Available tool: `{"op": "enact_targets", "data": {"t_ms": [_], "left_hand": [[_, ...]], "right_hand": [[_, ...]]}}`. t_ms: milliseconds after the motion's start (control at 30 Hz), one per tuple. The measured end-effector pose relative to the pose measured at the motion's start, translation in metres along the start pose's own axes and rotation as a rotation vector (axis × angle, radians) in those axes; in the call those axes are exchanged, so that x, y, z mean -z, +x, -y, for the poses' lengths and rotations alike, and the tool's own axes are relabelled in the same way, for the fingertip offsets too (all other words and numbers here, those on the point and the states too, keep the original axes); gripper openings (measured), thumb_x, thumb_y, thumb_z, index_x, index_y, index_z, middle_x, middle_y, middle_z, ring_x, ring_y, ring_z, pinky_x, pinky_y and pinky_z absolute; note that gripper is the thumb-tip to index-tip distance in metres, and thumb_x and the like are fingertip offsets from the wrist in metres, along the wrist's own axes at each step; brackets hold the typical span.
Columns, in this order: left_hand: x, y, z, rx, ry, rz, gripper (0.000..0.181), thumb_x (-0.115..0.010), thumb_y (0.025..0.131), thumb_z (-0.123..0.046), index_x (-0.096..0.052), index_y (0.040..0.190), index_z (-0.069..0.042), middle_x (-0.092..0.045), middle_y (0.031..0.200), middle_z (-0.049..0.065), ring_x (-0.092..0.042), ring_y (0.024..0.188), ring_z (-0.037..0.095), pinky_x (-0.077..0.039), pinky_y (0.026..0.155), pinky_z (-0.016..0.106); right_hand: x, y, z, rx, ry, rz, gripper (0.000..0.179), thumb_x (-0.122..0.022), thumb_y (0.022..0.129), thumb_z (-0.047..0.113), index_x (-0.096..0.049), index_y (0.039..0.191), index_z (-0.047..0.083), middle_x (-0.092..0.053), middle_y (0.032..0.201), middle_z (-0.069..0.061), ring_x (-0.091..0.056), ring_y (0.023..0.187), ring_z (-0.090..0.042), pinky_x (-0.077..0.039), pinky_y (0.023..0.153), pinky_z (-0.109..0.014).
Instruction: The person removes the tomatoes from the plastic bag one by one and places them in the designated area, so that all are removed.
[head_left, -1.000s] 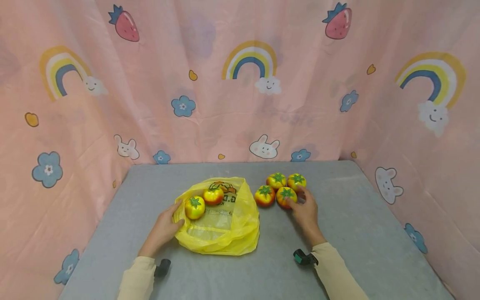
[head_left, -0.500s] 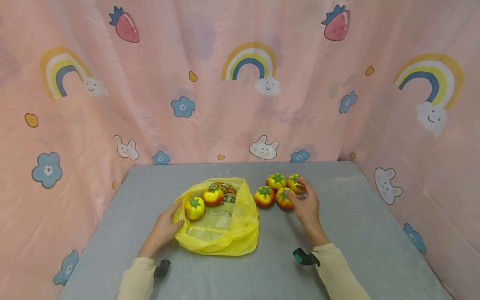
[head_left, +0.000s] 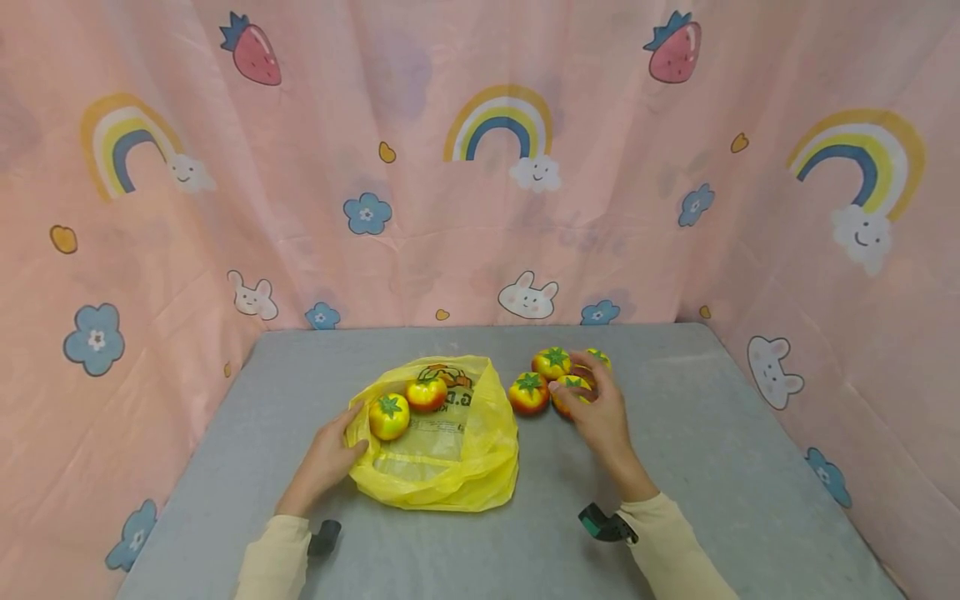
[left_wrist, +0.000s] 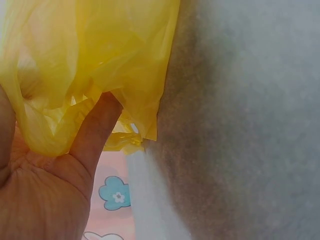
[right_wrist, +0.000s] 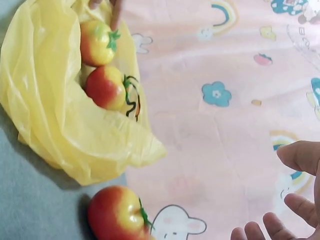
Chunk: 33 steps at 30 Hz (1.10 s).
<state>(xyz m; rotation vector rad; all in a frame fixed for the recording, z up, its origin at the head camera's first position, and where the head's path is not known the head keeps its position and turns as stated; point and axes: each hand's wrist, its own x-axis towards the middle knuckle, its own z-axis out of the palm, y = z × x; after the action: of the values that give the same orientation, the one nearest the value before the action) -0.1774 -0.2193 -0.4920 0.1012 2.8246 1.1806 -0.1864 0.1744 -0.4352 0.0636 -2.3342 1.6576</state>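
Note:
A yellow plastic bag (head_left: 487,467) lies on the table with its mouth spread. Inside it sit two red-and-yellow tomatoes, one at the left (head_left: 389,417) and another tomato (head_left: 427,394) behind it. My left hand (head_left: 324,457) grips the bag's left rim; in the left wrist view its thumb and fingers (left_wrist: 97,132) hold the thin plastic. To the bag's right several more tomatoes stand close together, including a near-left tomato (head_left: 528,393) and a rear tomato (head_left: 552,362). Over this group hovers my right hand (head_left: 606,417), fingers spread, holding nothing and partly hiding two tomatoes.
The grey table (head_left: 712,467) runs back to a pink patterned curtain (head_left: 397,275), which hangs behind it and along both sides. Black wrist cameras sit below the left (head_left: 325,537) and right hands.
My right hand has lifted off the near-right tomato, then moved slightly left above the group. The left hand and the bag stay as they were.

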Motion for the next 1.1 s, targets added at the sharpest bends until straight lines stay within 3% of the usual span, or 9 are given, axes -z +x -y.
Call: {"op": "enact_targets", "data": {"t_ms": [200, 467, 700, 933, 1100], "left_hand": [[0.001, -0.001, -0.001, -0.004, -0.004, 0.005, 0.066, -0.058, 0.093, -0.008, -0.031, 0.153, -0.001, -0.032, 0.155, 0.028, -0.028, 0.144, 0.046, -0.026, 0.119, 0.059], [0.002, -0.001, -0.001, -0.013, -0.002, -0.002, 0.067, -0.059, 0.092, -0.008, -0.031, 0.153, -0.002, -0.034, 0.154, 0.028, -0.029, 0.144, 0.047, -0.027, 0.118, 0.059], [0.0, -0.003, -0.001, -0.015, -0.005, -0.007, 0.066, -0.059, 0.092, -0.008, -0.032, 0.152, -0.001, -0.035, 0.154, 0.029, -0.03, 0.143, 0.047, -0.027, 0.118, 0.06], [0.0, -0.004, -0.003, 0.001, -0.003, -0.002, 0.066, -0.058, 0.092, -0.008, -0.032, 0.152, -0.001, -0.034, 0.154, 0.028, -0.029, 0.144, 0.047, -0.026, 0.118, 0.059], [0.001, -0.003, -0.003, -0.003, 0.006, -0.004, 0.066, -0.058, 0.093, -0.008, -0.031, 0.152, -0.001, -0.033, 0.155, 0.028, -0.029, 0.144, 0.047, -0.026, 0.118, 0.059]], "right_hand": [[-0.009, -0.005, 0.01, 0.017, 0.05, 0.056, 0.054, -0.073, 0.089, 0.016, -0.051, 0.137, 0.01, -0.051, 0.14, -0.01, -0.053, 0.125, -0.028, -0.052, 0.102, -0.032], [-0.028, -0.012, 0.018, 0.032, 0.103, 0.144, 0.056, -0.073, 0.088, 0.013, -0.05, 0.138, 0.008, -0.053, 0.139, -0.011, -0.051, 0.126, -0.034, -0.047, 0.106, -0.052], [-0.046, -0.017, 0.022, 0.015, 0.102, 0.206, 0.057, -0.074, 0.087, 0.015, -0.05, 0.139, 0.01, -0.052, 0.137, -0.012, -0.055, 0.123, -0.034, -0.051, 0.103, -0.049], [-0.061, -0.019, 0.025, -0.021, 0.173, 0.293, 0.058, -0.073, 0.087, 0.014, -0.049, 0.14, 0.011, -0.047, 0.145, -0.011, -0.055, 0.127, -0.036, -0.051, 0.103, -0.049], [-0.072, -0.019, 0.026, -0.038, 0.203, 0.31, 0.056, -0.073, 0.088, 0.014, -0.05, 0.139, 0.014, -0.048, 0.145, -0.009, -0.055, 0.128, -0.033, -0.051, 0.103, -0.047]]}}
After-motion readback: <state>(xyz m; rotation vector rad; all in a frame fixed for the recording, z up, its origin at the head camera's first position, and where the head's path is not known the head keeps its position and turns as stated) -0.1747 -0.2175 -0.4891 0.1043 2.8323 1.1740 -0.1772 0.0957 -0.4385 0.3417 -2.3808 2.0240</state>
